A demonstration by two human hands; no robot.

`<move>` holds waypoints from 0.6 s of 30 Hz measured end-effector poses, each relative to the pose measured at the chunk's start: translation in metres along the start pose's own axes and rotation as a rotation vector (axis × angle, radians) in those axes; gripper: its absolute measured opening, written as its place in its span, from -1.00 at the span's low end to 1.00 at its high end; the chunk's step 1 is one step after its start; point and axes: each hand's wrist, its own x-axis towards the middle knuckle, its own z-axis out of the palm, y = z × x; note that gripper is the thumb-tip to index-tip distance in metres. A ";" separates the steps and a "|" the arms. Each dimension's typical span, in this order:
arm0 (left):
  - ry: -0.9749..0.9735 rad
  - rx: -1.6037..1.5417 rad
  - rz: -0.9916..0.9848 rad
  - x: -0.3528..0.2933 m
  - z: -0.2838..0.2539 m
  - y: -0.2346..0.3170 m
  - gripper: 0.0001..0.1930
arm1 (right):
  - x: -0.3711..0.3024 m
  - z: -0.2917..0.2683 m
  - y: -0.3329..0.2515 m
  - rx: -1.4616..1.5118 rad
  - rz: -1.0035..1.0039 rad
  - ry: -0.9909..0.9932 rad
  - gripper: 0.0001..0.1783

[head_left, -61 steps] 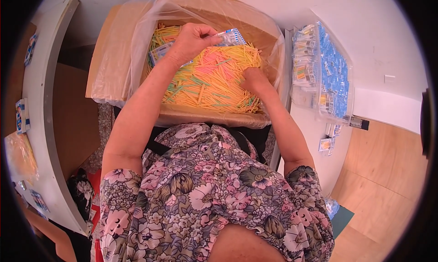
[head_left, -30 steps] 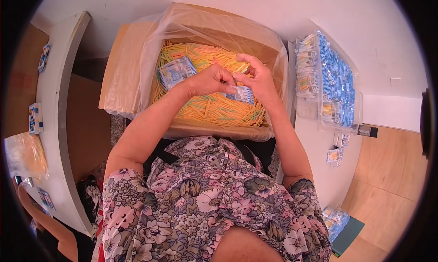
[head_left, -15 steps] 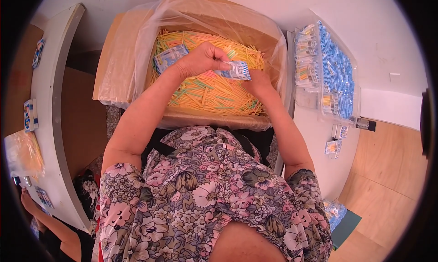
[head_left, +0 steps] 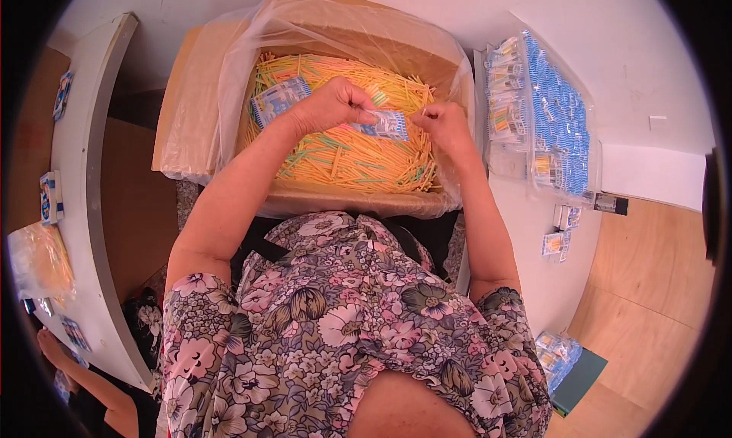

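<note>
My left hand (head_left: pixel 335 106) pinches a small blue-and-white printed packet (head_left: pixel 390 125) between thumb and fingers, above the open carton. Just off the packet's right end is my right hand (head_left: pixel 448 129), its thumb and fingertips pressed together; whatever they hold, if anything, is too small to name. Below both hands lies a heap of thin sticks (head_left: pixel 358 163), mostly yellow and orange with some green and pink. More blue-and-white packets (head_left: pixel 278 100) rest on the heap left of my left hand, partly hidden by my wrist.
A clear plastic liner (head_left: pixel 229 80) drapes over the cardboard carton (head_left: pixel 396 34). To the right stands a clear tub (head_left: pixel 596 163) packed with upright packets, and small packets (head_left: pixel 555 244) lie nearby. At far left, another person's hand (head_left: pixel 52 348) rests by a white-edged table (head_left: pixel 91 209).
My right hand has drawn back from behind the packet's right end and its pinched fingers now show. The packet has dropped slightly and tilted in my left hand.
</note>
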 end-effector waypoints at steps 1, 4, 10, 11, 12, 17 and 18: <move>0.000 0.004 0.001 0.000 0.001 0.002 -0.91 | 0.001 -0.003 -0.005 0.253 0.148 0.000 -0.84; -0.030 0.053 -0.035 0.000 0.003 0.006 -0.90 | 0.001 -0.006 -0.022 0.642 0.289 0.003 -0.82; -0.049 0.083 0.022 0.001 0.005 0.001 -0.90 | 0.006 0.012 -0.060 0.913 0.189 0.043 -0.88; -0.046 0.033 -0.022 0.001 0.004 0.001 -0.91 | 0.006 0.014 -0.062 0.944 0.156 0.081 -0.90; -0.043 -0.017 -0.065 0.001 0.003 0.000 -0.91 | 0.006 0.016 -0.063 0.943 0.153 0.081 -0.90; -0.033 -0.047 0.048 0.002 0.008 -0.003 -0.92 | 0.005 0.023 -0.061 1.029 0.141 0.028 -0.91; -0.020 -0.070 0.015 0.002 0.007 -0.002 -0.92 | 0.006 0.022 -0.061 1.026 0.138 0.027 -0.91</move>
